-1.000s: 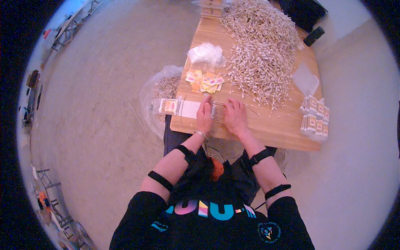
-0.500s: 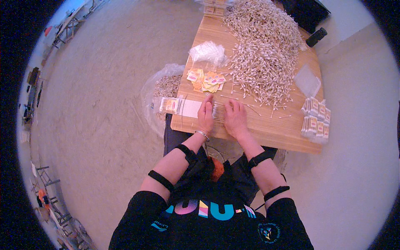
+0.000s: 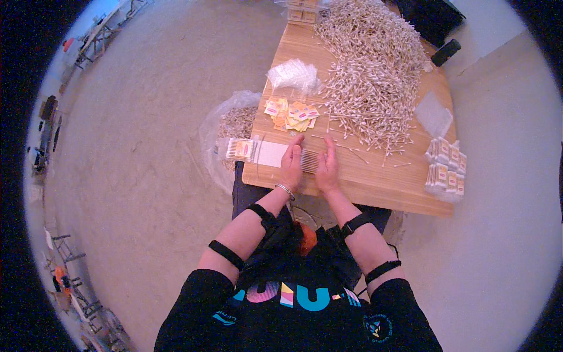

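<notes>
A flat row of cotton swabs (image 3: 309,160) lies side by side on the wooden table (image 3: 375,182) near its front edge. My left hand (image 3: 291,163) stands on edge along the row's left side, fingers stretched out. Along the right side, my right hand (image 3: 328,166) is held likewise, its fingers straight and pointing away from me. The swabs lie between the two palms; whether both palms touch them I cannot tell. Just left of my left hand lies a white card (image 3: 271,154), with a clear pack of swabs (image 3: 240,149) at its left end.
A big heap of loose swabs (image 3: 375,76) covers the far side. Yellow and orange labels (image 3: 296,114) and clear plastic bags (image 3: 293,75) lie at the left. Filled packs (image 3: 446,167) stand at the right edge by another bag (image 3: 434,114). A large clear sack (image 3: 211,126) sits beside the table.
My right hand has turned from lying palm-down over the row's right side to standing on edge, its fingers straightened. The left hand has stayed almost in place.
</notes>
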### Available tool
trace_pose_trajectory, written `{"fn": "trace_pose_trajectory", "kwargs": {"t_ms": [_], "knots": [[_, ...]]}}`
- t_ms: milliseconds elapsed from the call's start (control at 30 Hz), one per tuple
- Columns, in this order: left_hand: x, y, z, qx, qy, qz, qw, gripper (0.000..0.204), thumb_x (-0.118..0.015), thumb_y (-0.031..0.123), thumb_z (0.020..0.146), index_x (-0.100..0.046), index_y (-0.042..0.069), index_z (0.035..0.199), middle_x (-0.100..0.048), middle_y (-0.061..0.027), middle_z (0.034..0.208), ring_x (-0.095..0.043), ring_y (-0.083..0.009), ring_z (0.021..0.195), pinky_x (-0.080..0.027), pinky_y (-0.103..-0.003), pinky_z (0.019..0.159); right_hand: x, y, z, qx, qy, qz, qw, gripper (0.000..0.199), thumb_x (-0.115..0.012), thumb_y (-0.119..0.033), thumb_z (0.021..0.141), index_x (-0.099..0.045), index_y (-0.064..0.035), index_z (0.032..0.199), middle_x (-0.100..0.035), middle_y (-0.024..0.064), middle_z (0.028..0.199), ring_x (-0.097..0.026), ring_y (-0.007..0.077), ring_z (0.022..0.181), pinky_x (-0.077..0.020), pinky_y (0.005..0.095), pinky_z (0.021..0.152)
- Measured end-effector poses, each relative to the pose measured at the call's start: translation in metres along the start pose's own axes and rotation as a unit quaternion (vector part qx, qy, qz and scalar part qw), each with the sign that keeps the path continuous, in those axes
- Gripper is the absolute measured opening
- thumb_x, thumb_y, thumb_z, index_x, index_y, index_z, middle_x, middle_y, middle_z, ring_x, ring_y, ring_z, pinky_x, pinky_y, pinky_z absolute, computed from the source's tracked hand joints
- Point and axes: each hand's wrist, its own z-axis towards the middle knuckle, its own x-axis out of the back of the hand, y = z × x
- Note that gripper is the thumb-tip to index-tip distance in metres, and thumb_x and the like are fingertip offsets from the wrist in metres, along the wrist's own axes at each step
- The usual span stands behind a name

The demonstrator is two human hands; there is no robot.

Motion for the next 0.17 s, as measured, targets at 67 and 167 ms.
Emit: {"fn": "trace_pose_trajectory", "kwargs": {"t_ms": [67,167], "knots": [[0.002,0.0002,0.0005,-0.006,-0.005,0.007,1.0,0.048,-0.035,0.033,0.096,-0.044,-0.003,0.126,-0.05,-0.0154,0.125,-0.045,-0.0222,0.117,-0.032,-0.031,0.1,-0.0021,-0.0022,0.0023,0.005,-0.011,0.02,1.0,0.049,-0.038,-0.008,0.086,-0.031,0.0027,0.133,-0.035,0.0175,0.137,-0.032,0.029,0.128,-0.0228,0.0336,0.106],[0.0035,-0.0022,0.0008,0.011,-0.006,-0.013,1.0,0.048,-0.035,0.033,0.096,-0.043,-0.002,0.128,-0.048,-0.0158,0.128,-0.043,-0.0222,0.12,-0.03,-0.03,0.101,0.0002,-0.0034,0.003,0.001,-0.017,0.025,1.0,0.049,-0.039,-0.01,0.087,-0.031,0.0022,0.133,-0.036,0.017,0.137,-0.033,0.0289,0.128,-0.0236,0.0334,0.106]]}}
